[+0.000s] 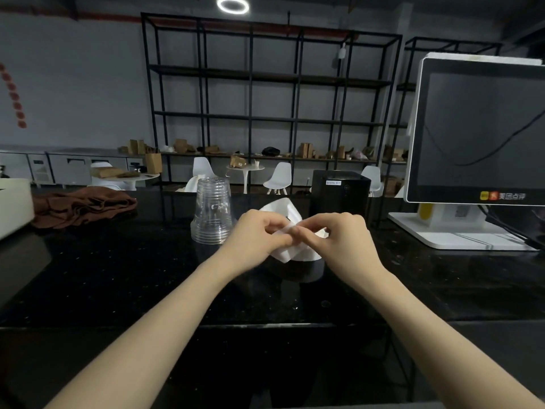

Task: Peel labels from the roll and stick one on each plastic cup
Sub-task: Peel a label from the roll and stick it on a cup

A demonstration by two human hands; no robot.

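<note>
Both hands at centre of black desk (118, 276). Left hand (259, 234) and right hand (339, 237) pinch white label strip (284, 252), apparently working label loose. Nested stack of clear cups (212, 211) upturned at 10 o'clock of hands, no label visible; labelling seemingly not begun.

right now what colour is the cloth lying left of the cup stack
Brown, a rusty dark shade; the cloth shows in the head view, crumpled on the black counter.

Dim, wide-angle bowing, ring light (232, 5) overhead
</note>
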